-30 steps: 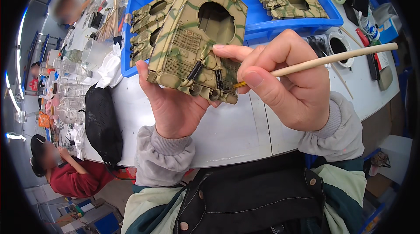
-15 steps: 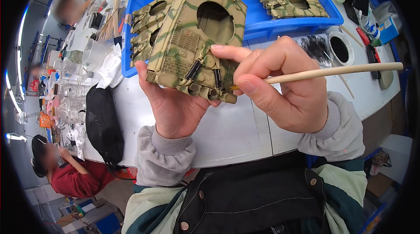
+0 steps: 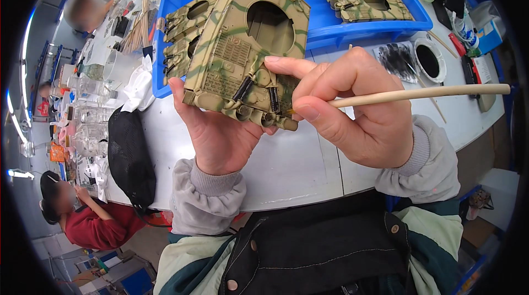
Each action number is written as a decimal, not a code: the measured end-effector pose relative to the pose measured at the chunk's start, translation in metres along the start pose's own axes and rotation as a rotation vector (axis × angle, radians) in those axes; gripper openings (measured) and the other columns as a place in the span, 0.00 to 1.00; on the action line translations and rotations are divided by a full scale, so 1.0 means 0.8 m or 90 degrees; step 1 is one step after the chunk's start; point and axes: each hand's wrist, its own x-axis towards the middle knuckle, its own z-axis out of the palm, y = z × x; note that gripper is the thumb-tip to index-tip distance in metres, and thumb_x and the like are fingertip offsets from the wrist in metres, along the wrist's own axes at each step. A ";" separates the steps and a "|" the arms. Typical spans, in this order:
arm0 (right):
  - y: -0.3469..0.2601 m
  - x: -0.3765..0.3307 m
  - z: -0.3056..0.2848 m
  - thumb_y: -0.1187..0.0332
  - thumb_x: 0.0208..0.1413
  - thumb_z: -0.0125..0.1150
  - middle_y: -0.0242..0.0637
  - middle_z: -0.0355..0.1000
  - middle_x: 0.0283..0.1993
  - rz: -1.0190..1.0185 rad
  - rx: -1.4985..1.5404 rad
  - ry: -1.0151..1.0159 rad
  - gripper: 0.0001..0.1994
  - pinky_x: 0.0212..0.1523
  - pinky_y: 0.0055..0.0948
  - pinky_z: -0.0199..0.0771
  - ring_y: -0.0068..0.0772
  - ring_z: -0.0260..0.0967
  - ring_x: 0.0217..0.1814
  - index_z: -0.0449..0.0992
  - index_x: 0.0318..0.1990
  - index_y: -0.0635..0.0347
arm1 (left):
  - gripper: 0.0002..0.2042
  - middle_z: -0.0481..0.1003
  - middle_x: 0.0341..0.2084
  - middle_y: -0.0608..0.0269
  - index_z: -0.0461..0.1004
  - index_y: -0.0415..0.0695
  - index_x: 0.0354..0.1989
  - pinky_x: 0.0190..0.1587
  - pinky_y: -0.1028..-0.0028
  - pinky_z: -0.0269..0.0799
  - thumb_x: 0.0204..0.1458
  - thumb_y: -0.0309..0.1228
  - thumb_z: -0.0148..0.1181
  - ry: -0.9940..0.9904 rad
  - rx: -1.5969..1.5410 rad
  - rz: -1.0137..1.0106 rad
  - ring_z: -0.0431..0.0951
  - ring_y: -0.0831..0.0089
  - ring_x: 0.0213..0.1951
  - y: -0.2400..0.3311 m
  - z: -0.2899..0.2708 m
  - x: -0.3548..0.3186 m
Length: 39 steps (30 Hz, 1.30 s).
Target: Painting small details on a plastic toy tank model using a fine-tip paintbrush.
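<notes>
While the left hand [image 3: 220, 135] cradles the camouflaged tank hull [image 3: 248, 47], the right hand's [image 3: 358, 113] grip pinches a brush [image 3: 419, 94] against its rear.

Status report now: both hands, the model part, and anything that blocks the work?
Left hand grips camouflage tank hull from below. Right hand pinches wooden brush, tip at hull's rear edge. Nothing between brush and hull; blue tray behind.

A long white table [image 3: 297, 168] is stretching across the room, strip lights [image 3: 16, 124] glowing at its far left, grey floor [image 3: 490, 184] showing at its right
</notes>
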 end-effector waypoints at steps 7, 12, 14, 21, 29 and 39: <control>-0.001 0.000 0.001 0.79 0.55 0.51 0.35 0.66 0.23 -0.001 -0.006 -0.003 0.04 0.56 0.54 0.63 0.22 0.67 0.28 0.62 0.33 0.65 | 0.41 0.65 0.53 0.56 0.58 0.48 0.59 0.47 0.56 0.73 0.45 0.68 0.40 0.021 0.014 0.006 0.69 0.56 0.51 -0.001 -0.001 -0.001; 0.002 -0.001 0.001 0.78 0.55 0.51 0.35 0.67 0.23 -0.006 -0.005 -0.004 0.04 0.56 0.55 0.63 0.22 0.67 0.28 0.62 0.33 0.64 | 0.41 0.64 0.54 0.55 0.58 0.47 0.59 0.48 0.56 0.73 0.45 0.68 0.40 0.060 0.022 0.015 0.69 0.56 0.51 -0.001 0.002 0.000; 0.001 0.000 0.001 0.78 0.55 0.51 0.35 0.67 0.23 -0.007 -0.007 -0.006 0.04 0.56 0.55 0.62 0.22 0.67 0.28 0.62 0.33 0.64 | 0.41 0.64 0.54 0.55 0.58 0.47 0.59 0.48 0.56 0.72 0.45 0.68 0.40 0.050 0.028 0.010 0.69 0.56 0.51 -0.001 0.001 0.000; 0.001 -0.001 0.000 0.78 0.55 0.51 0.36 0.67 0.23 -0.007 -0.008 -0.009 0.03 0.56 0.54 0.62 0.22 0.67 0.28 0.62 0.33 0.65 | 0.40 0.65 0.53 0.55 0.58 0.47 0.59 0.48 0.57 0.73 0.46 0.68 0.40 0.027 0.014 0.015 0.70 0.57 0.51 -0.001 -0.002 0.000; 0.001 -0.001 -0.001 0.79 0.55 0.50 0.36 0.67 0.23 -0.007 -0.015 -0.017 0.03 0.56 0.54 0.62 0.22 0.67 0.28 0.62 0.33 0.64 | 0.40 0.66 0.53 0.56 0.58 0.47 0.59 0.47 0.57 0.73 0.46 0.68 0.40 0.009 0.018 0.010 0.70 0.58 0.50 -0.001 -0.003 0.000; 0.002 -0.001 -0.001 0.80 0.55 0.49 0.35 0.66 0.24 -0.008 -0.013 -0.017 0.03 0.56 0.54 0.62 0.22 0.67 0.28 0.62 0.33 0.64 | 0.39 0.66 0.53 0.57 0.58 0.48 0.59 0.45 0.58 0.74 0.46 0.67 0.40 0.042 0.035 0.023 0.71 0.59 0.50 -0.001 0.001 0.000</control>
